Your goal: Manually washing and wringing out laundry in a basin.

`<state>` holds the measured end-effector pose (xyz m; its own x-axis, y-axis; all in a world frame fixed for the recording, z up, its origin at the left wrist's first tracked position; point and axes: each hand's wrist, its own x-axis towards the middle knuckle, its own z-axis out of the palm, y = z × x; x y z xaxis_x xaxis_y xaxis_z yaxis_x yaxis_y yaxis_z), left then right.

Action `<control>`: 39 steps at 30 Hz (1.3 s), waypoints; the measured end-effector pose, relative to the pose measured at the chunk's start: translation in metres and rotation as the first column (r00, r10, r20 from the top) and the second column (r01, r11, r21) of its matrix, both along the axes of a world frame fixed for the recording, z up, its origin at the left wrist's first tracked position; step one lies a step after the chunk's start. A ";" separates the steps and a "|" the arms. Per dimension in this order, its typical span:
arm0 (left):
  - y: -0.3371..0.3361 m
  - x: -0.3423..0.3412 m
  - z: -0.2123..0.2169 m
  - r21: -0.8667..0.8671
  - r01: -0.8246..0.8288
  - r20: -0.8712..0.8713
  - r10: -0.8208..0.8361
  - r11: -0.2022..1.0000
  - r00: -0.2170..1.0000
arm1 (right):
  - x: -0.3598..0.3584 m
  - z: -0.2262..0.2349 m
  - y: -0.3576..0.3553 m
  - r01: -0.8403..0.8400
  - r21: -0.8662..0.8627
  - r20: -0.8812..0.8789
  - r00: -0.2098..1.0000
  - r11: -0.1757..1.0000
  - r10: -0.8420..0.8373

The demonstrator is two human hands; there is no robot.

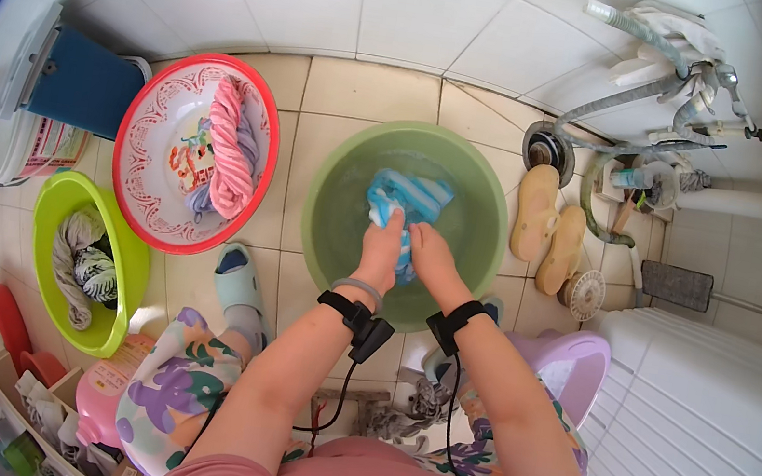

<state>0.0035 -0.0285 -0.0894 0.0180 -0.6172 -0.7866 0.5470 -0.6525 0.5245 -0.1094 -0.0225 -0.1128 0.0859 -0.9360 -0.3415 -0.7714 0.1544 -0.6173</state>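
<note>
A green basin (338, 159) of water stands on the tiled floor in front of me. Over it, a blue-and-white striped cloth (414, 196) is bunched up between my two hands. My left hand (379, 255) closes on its left side, thumb pointing away from me. On the other side, my right hand (434, 260) pinches the cloth with its fingertips close to the left thumb. The cloth's far end spreads out, and a lower part hangs between the hands. Whether that part touches the water, I cannot tell.
To the left stand a red-rimmed basin (143, 107) with twisted pink and grey cloths, a lime-green basin (140, 265) with patterned cloths, and a blue bin (87, 80). At right are tan slippers (534, 213), a floor drain (549, 150), hoses, a purple basin (592, 365) and a white washboard surface (669, 405).
</note>
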 end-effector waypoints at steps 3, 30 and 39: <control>0.008 0.001 0.013 -0.142 0.351 0.406 -0.269 0.926 0.874 | -0.008 0.009 -0.008 0.021 -0.035 0.066 0.998 0.999 -0.019; -0.001 0.009 -0.003 0.012 -0.126 -0.334 0.123 0.992 0.934 | 0.024 0.036 -0.010 0.113 -0.146 0.038 0.993 0.983 -0.108; -0.053 0.033 -0.032 -0.034 -0.040 0.024 0.041 0.999 0.999 | -0.037 -0.025 -0.057 0.198 0.063 0.069 0.977 0.978 -0.202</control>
<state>0.0362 -0.0817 -0.1219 0.0625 -0.6420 -0.7642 0.5593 -0.6116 0.5596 -0.1467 -0.0799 -0.1374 -0.0736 -0.9166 -0.3931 -0.6736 0.3364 -0.6581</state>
